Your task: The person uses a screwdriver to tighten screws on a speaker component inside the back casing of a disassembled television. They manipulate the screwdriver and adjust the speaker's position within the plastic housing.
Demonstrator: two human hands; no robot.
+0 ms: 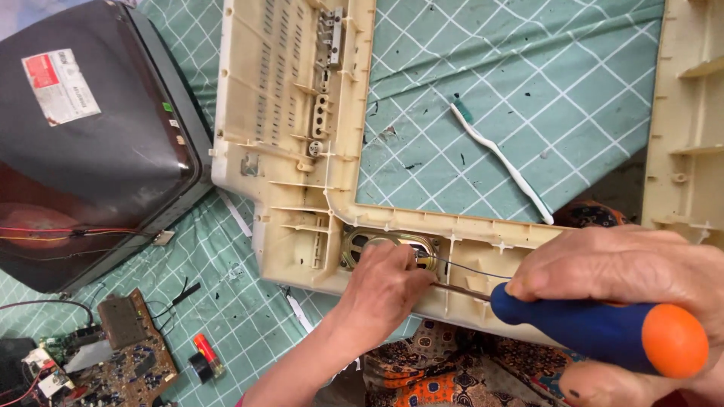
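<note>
A cream plastic television front frame (290,143) lies face down on a green checked cloth. An oval speaker (354,247) sits in its lower edge. My left hand (388,290) rests on the speaker, fingers curled over its right part. My right hand (630,301) grips a screwdriver with a blue and orange handle (603,332); its metal shaft (460,289) points left to the frame beside my left hand's fingers. A thin wire (467,267) runs from the speaker toward my right hand.
A dark picture tube (90,143) with red wires lies at left. A circuit board (124,354), a roll of black tape (200,367) and a small red cylinder (207,352) sit at lower left. A white toothbrush (501,162) lies inside the frame opening. Another cream housing part (690,113) is at right.
</note>
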